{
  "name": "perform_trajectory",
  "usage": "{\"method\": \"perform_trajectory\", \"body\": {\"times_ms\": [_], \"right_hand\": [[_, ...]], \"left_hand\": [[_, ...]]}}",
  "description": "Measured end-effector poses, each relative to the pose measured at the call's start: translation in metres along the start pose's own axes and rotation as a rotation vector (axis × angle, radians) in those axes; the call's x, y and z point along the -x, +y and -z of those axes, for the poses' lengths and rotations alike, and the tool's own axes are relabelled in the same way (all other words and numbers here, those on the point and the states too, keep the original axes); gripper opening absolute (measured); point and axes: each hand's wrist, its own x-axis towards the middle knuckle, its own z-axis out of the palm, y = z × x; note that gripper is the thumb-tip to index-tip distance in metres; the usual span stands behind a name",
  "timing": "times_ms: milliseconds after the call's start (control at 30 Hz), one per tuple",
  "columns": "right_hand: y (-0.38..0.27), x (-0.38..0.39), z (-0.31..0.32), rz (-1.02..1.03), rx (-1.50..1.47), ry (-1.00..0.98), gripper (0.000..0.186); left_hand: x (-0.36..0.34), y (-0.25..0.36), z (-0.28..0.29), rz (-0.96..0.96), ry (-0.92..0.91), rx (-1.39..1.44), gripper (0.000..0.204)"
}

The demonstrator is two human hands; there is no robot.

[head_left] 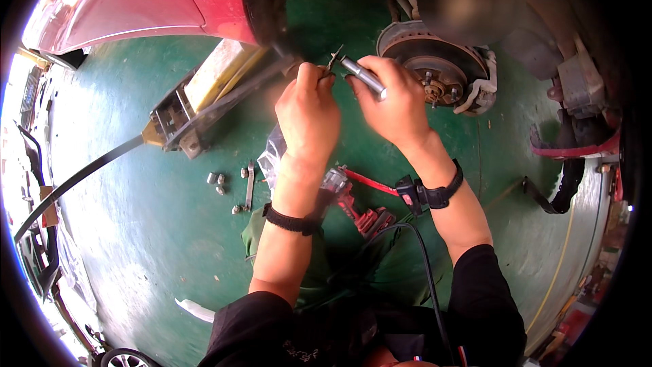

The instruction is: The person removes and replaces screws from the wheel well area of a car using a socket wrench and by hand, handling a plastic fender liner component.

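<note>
My left hand [307, 112] is closed on a small dark metal piece [334, 57], whose thin end sticks up beyond the fingertips. Beside it, my right hand [397, 102] grips a silver cylindrical metal part [360, 72], angled toward that piece; I cannot make out whether the two touch. Just past my right hand is a brake disc [428, 56] with hub studs and a caliper. Beneath my arms lie a red cordless power tool [356, 211], a clear plastic bag [272, 149], a wrench [250, 183] and several small nuts [216, 179] on the green floor [156, 231].
A red car panel [142, 3] spans the upper left. Under it stands a yellow floor jack [217, 78], its long dark handle [81, 170] reaching left. Suspension parts [577, 88] and a red-black trim piece [570, 149] are at the right. A black hose [424, 265] runs past my right arm.
</note>
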Motion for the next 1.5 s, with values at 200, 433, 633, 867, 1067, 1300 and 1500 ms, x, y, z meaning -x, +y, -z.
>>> {"method": "perform_trajectory", "body": {"times_ms": [200, 433, 633, 867, 1067, 1300, 1500], "right_hand": [[0.011, -0.009, 0.008, -0.433, -0.621, -0.161, 0.017], [0.006, -0.002, 0.003, -0.127, -0.228, -0.046, 0.023], [0.002, -0.011, 0.011, -0.47, -0.631, -0.212, 0.023], [0.001, -0.004, 0.008, -0.187, -0.156, -0.03, 0.027], [0.0, -0.003, 0.001, -0.007, -0.202, 0.037, 0.012], [-0.008, -0.007, 0.009, -0.2, -0.411, -0.037, 0.023], [0.014, -0.012, 0.016, -0.384, -0.546, -0.199, 0.025]], "left_hand": [[-0.001, -0.001, 0.001, -0.013, -0.009, -0.019, 0.009], [-0.001, 0.005, 0.003, -0.016, -0.002, 0.005, 0.009], [0.0, 0.002, 0.003, 0.008, 0.0, 0.013, 0.009], [0.0, 0.004, 0.002, -0.024, 0.006, 0.028, 0.01], [0.0, 0.003, 0.003, 0.006, -0.004, 0.011, 0.011], [0.0, 0.007, 0.004, 0.033, -0.005, 0.028, 0.01], [0.0, 0.008, 0.002, 0.032, -0.008, 0.047, 0.01]]}}
